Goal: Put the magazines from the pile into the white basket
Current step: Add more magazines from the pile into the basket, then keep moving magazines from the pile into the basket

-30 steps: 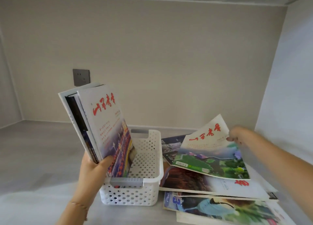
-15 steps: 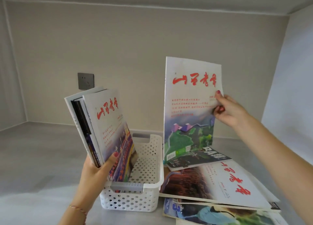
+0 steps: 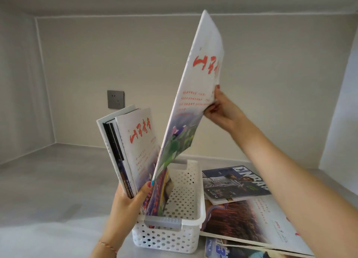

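Right hand (image 3: 222,112) pinching the magazine (image 3: 195,94), now tilted over, lower corner seemingly inside white basket (image 3: 191,222); left hand (image 3: 127,205) gripping the stack (image 3: 133,149).

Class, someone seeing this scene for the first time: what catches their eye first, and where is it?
The tall white magazine with red lettering, held high at centre by the right hand, its lower corner dipping into the white perforated plastic basket. Left of it, the left hand props upright magazines in the basket.

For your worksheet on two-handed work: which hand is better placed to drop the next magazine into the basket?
Right. The right hand holds the raised magazine above the basket; the left hand is propping the upright stack.
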